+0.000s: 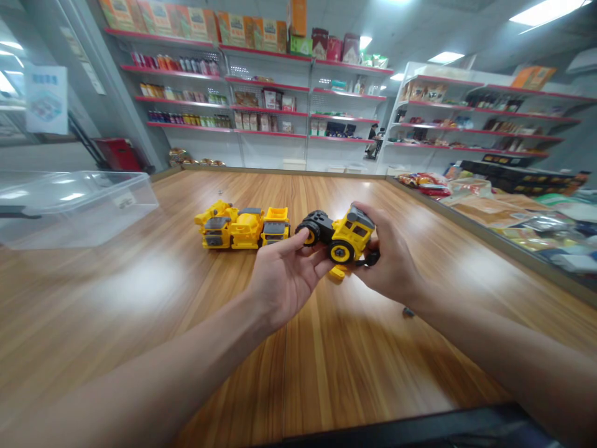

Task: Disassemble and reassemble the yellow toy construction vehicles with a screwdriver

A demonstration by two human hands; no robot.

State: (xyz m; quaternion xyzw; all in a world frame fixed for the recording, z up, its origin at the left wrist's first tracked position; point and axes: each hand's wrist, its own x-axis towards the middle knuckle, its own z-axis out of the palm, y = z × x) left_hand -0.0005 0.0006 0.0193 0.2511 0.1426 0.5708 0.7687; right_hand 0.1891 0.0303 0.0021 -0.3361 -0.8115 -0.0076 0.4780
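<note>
Held up in front of me over the table is a toy truck (pixel 344 235) with a yellow cab, a grey roof, a bare black chassis and black tyres on yellow hubs. My left hand (pixel 289 274) pinches its rear wheel and chassis between thumb and fingers. Around the cab end closes my right hand (pixel 389 255), with a small black part showing by its fingers. A yellow piece (pixel 338 274) shows just below the truck, partly hidden. Left of my hands stand several yellow toy trucks in a row, among them a mixer truck (pixel 247 229) and a dump truck (pixel 276 227).
A clear plastic bin (pixel 93 211) sits at the left edge of the wooden table (pixel 209 342). A small dark piece (pixel 408 312) lies near my right forearm. Packaged goods (pixel 494 211) fill a section on the right. Stocked shelves (pixel 261 112) stand behind.
</note>
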